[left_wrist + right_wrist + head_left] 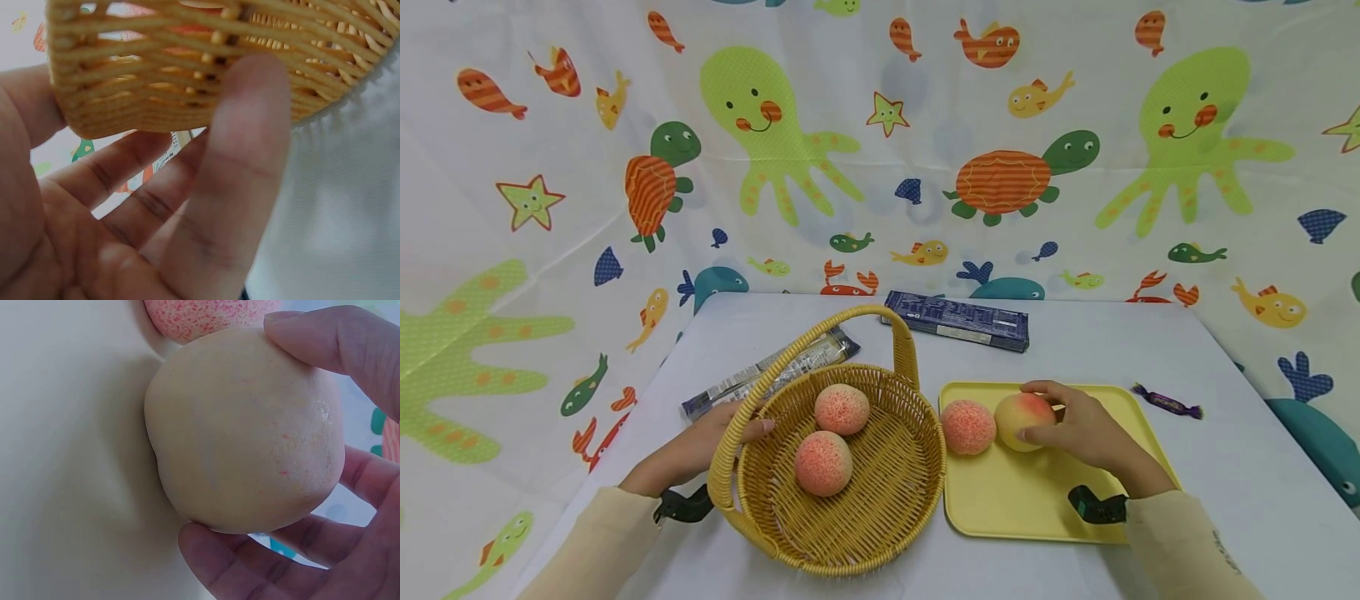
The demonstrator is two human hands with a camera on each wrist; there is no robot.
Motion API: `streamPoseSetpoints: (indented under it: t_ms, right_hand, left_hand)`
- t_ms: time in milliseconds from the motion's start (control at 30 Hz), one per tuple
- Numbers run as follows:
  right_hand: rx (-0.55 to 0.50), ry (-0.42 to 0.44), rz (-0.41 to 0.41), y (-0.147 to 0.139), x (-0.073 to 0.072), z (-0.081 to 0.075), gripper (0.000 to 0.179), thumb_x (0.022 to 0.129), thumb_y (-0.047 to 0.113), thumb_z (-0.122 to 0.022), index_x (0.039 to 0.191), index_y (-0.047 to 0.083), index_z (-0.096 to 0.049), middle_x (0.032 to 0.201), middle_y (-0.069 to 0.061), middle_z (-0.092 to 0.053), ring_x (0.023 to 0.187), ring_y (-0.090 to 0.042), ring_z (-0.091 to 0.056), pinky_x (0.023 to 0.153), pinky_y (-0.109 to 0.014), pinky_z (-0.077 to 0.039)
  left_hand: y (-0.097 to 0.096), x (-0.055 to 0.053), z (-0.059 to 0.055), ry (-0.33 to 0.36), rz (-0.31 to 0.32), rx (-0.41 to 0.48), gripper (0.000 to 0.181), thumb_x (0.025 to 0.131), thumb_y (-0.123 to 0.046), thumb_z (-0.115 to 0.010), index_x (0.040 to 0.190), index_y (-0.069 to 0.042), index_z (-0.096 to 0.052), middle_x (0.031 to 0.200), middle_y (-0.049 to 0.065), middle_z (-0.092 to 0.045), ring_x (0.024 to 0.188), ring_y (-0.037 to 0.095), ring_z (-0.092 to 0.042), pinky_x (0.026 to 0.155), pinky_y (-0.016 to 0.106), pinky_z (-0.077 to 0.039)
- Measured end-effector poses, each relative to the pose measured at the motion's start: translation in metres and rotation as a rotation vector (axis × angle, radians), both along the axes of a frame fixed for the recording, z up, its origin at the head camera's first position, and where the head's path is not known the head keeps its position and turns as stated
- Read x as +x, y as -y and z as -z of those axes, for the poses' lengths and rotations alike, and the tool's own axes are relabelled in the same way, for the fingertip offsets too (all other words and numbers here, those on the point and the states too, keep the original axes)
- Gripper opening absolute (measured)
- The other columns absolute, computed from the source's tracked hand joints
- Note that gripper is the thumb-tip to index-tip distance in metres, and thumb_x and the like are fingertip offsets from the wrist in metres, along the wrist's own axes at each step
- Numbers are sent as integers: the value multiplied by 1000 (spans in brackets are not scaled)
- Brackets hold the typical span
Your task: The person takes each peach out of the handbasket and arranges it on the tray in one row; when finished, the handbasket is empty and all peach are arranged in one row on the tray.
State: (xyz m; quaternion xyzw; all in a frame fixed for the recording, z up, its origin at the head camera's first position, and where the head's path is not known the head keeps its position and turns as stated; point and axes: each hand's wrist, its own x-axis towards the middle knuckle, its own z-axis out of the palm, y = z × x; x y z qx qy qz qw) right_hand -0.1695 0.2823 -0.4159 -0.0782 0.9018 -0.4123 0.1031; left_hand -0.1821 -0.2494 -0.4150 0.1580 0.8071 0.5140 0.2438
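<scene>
My left hand (700, 443) grips the side of a yellow wicker basket (887, 479) near the foot of its tall handle. In the left wrist view, the thumb (250, 125) lies against the woven wall, with other fingers behind it. Two pink-speckled peaches (823, 463) lie inside the basket. Over a yellow tray (1015, 508), my right hand (1090, 429) holds a smooth yellow peach with a red blush (1021, 419) between thumb and fingers. Beside it on the tray rests another pink-speckled peach (968, 427). Whether the held peach still touches the tray is unclear.
Behind the basket lies a silvery, dark-ended packet (808, 358), partly hidden by the handle. A dark blue packet (958, 319) lies at the table's back edge. A small purple wrapped candy (1167, 402) sits right of the tray. A sea-animal curtain (925, 100) hangs behind.
</scene>
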Motion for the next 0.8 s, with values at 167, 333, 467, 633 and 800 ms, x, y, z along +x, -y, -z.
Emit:
streamPoseSetpoints:
  t_ms: [167,333,467,633,800]
  right_hand:
    - [-4,-2,3,0,-1,1,73,86,32,-84,147,4,-54,124,-15,-67,104,-28,-66,80,-35,-55]
    - [16,2,15,0,-2,1,75,86,35,-85,147,4,-54,124,-16,-67,105,-28,-66,80,-34,-55]
    - [24,7,14,1,-1,1,76,86,36,-85,147,4,-53,124,-16,-67,104,-28,-66,79,-34,-55]
    - [44,13,7,2,0,-1,77,86,38,-85,148,4,-53,124,-15,-66,103,-28,-65,78,-34,-55]
    - [68,20,13,2,0,-2,79,86,42,-84,149,5,-52,126,-16,-66,105,-30,-64,79,-34,-54]
  left_hand:
    - [0,0,0,-10,-8,-9,50,109,-29,-54,145,6,-48,109,22,-74,84,35,-78,70,42,-65]
    - [-1,0,0,-13,-12,-20,51,109,-30,-54,147,4,-47,109,21,-74,84,35,-79,70,42,-65]
    - [-1,0,-1,-12,-16,-27,52,109,-31,-54,148,4,-46,108,21,-74,83,34,-79,70,41,-65]
    - [0,0,0,-7,-7,-17,52,109,-30,-54,148,4,-47,109,22,-74,84,35,-79,70,42,-65]
    - [0,0,-1,-14,-7,-20,51,109,-30,-54,147,4,-47,108,21,-74,84,34,-79,70,41,-65]
